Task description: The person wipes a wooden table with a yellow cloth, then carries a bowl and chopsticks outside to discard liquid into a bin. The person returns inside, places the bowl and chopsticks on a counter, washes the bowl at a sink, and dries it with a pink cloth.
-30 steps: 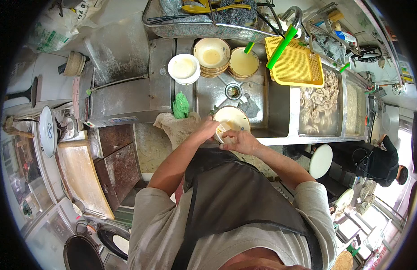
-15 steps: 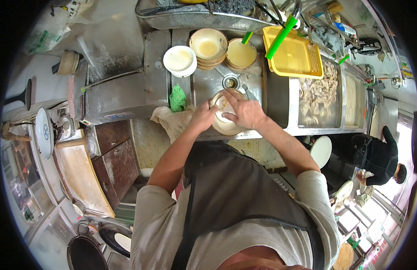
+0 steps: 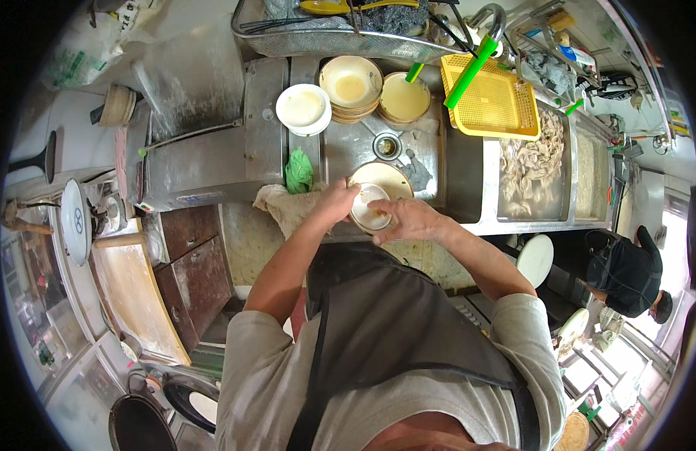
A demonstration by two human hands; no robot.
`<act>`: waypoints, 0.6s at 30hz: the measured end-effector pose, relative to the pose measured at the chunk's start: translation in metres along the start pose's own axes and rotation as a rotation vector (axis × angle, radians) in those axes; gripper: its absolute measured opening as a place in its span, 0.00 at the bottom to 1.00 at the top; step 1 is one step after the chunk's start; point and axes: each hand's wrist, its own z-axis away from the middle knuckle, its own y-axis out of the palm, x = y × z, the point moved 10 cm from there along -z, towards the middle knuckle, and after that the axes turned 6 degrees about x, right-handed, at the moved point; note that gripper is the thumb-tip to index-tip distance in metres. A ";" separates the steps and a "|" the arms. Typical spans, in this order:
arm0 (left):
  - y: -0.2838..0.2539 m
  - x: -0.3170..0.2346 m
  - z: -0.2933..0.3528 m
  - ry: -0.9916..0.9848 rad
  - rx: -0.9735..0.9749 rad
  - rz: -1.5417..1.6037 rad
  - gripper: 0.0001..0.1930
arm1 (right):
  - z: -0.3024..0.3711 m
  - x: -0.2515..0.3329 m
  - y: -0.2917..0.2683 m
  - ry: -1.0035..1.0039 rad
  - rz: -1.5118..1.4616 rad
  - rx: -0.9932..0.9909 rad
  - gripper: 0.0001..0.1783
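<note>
My left hand (image 3: pixel 340 201) grips a small white bowl (image 3: pixel 367 197) by its left rim. The bowl is tilted so its inside shows, with a brownish smear in it. My right hand (image 3: pixel 410 218) is closed about the bowl's right side, fingertips over the inside by the smear and one digit low along the near edge. Just behind the small bowl is a larger cream bowl (image 3: pixel 385 177) with a darker rim, partly covered by it. Whether the two bowls touch cannot be seen. Both sit over the near part of the metal sink (image 3: pixel 340 154).
Stacked cream bowls (image 3: pixel 350 81), tan bowls (image 3: pixel 405 98) and white bowls (image 3: pixel 301 107) stand along the back. A green cloth (image 3: pixel 298 171) and pale towel (image 3: pixel 282 209) lie left. Right are a yellow basket (image 3: pixel 498 101) and a basin of pale pieces (image 3: pixel 530 177); a person (image 3: pixel 626 270) stands beyond.
My right hand's spread fingers have drawn back to the bowl's right side. The small bowl is lower and nearer me, and the larger bowl behind it shows more.
</note>
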 end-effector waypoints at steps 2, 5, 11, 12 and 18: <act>0.004 -0.010 0.003 0.098 -0.001 -0.060 0.30 | -0.001 0.004 -0.010 0.004 0.053 -0.101 0.49; 0.012 -0.035 0.011 0.335 -0.034 -0.211 0.29 | 0.001 0.005 -0.015 0.001 0.158 -0.081 0.51; 0.008 -0.030 -0.003 0.226 -0.097 -0.307 0.25 | 0.015 0.008 -0.011 -0.105 0.196 -0.049 0.53; 0.014 -0.014 -0.010 0.100 0.024 -0.167 0.27 | 0.016 0.006 -0.005 -0.096 0.166 -0.009 0.51; 0.024 0.014 -0.012 -0.015 0.063 -0.153 0.24 | 0.024 -0.002 0.033 -0.063 0.043 0.202 0.29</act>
